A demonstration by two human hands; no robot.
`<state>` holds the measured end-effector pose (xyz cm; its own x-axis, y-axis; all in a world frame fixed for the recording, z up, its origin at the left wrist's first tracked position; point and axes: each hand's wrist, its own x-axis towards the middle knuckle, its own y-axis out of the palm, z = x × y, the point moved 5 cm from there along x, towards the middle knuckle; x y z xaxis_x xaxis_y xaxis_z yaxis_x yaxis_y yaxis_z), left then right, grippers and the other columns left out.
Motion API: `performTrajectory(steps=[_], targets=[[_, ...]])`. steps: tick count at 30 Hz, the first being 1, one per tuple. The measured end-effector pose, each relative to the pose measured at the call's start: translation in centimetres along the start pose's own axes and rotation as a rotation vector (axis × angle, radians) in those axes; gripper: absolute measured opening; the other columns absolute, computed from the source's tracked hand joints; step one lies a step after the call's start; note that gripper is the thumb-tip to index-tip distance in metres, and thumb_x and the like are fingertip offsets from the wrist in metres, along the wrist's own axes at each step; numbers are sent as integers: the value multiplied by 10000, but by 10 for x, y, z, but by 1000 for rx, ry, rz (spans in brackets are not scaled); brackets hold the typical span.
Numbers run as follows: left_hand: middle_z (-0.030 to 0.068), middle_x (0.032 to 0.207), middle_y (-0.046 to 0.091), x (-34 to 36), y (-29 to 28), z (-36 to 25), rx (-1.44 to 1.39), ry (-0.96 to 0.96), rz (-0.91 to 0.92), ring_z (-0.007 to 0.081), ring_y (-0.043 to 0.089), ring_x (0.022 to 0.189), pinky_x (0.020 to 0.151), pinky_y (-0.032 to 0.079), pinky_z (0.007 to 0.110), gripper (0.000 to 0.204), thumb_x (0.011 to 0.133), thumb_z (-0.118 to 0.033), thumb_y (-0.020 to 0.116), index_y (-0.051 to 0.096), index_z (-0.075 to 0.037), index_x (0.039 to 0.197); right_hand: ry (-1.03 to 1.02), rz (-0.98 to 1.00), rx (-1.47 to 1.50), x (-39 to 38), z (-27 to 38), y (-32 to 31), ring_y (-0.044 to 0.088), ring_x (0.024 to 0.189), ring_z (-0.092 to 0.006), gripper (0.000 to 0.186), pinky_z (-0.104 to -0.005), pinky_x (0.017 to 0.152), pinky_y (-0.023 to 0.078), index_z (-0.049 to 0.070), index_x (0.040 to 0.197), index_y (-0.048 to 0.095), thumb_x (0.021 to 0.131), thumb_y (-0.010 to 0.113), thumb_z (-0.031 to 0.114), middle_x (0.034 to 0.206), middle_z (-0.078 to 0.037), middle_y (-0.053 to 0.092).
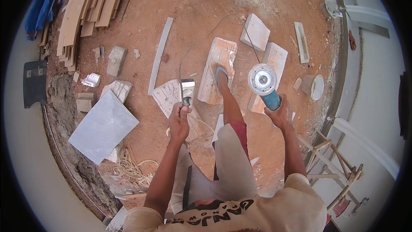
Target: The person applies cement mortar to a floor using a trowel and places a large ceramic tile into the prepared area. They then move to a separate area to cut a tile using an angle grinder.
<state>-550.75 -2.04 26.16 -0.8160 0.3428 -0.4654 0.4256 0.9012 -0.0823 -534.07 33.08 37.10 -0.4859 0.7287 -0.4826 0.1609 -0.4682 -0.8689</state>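
My right hand is closed round a teal angle grinder with a toothed silver disc facing up. My left hand is closed on the dark power cable, which loops across the dirt toward the grinder. Just beyond the left hand, a white-and-silver object, apparently a socket, is partly hidden over a marked slab. My sandalled foot rests on a stained slab; more pale slabs lie beside it.
Stacked boards and blue sheeting are upper left. A large pale tile rests over rubble near coiled cord. At right are a bucket, a wooden frame and a wall edge.
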Motion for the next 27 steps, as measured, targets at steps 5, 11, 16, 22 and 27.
performTrajectory(steps=[5, 11, 16, 22, 27], targets=[[90, 829, 631, -108, -9, -50, 43, 83, 247, 169, 576, 774, 735, 471, 322, 166, 1040, -145, 509, 596, -8, 1072, 251, -171, 116, -254, -142, -12, 651, 1012, -393, 662, -481, 897, 504, -20, 1227, 556, 669, 805, 236, 1107, -228, 647], [201, 878, 638, -227, 61, -100, 157, 187, 547, 367, 630, 829, 757, 483, 428, 170, 993, -138, 533, 572, 2, 1083, 460, -346, 384, -430, -207, -13, 644, 827, -277, 583, -425, 803, 521, -71, 1139, 564, 683, 813, 194, 893, -147, 644], [225, 837, 556, -335, 141, -109, 34, 304, 747, 420, 590, 804, 730, 446, 476, 126, 972, -114, 521, 532, 5, 1010, 592, -474, 371, -534, -307, 10, 648, 931, -316, 730, -437, 878, 506, -149, 1229, 535, 651, 832, 183, 1047, -219, 664], [275, 894, 613, -468, 257, -42, -112, 230, 943, 456, 615, 893, 759, 457, 495, 101, 925, -63, 535, 526, 21, 980, 663, -525, 204, -607, -351, -14, 622, 1053, -402, 768, -483, 985, 460, -118, 1282, 527, 651, 835, 192, 1155, -269, 627], [302, 967, 621, -546, 331, 76, 33, 24, 1202, 468, 617, 972, 816, 462, 518, 167, 878, -38, 548, 556, 34, 1029, 741, -506, 125, -612, -399, 23, 620, 1055, -409, 749, -486, 985, 457, -101, 1282, 549, 649, 829, 187, 1178, -267, 629]])
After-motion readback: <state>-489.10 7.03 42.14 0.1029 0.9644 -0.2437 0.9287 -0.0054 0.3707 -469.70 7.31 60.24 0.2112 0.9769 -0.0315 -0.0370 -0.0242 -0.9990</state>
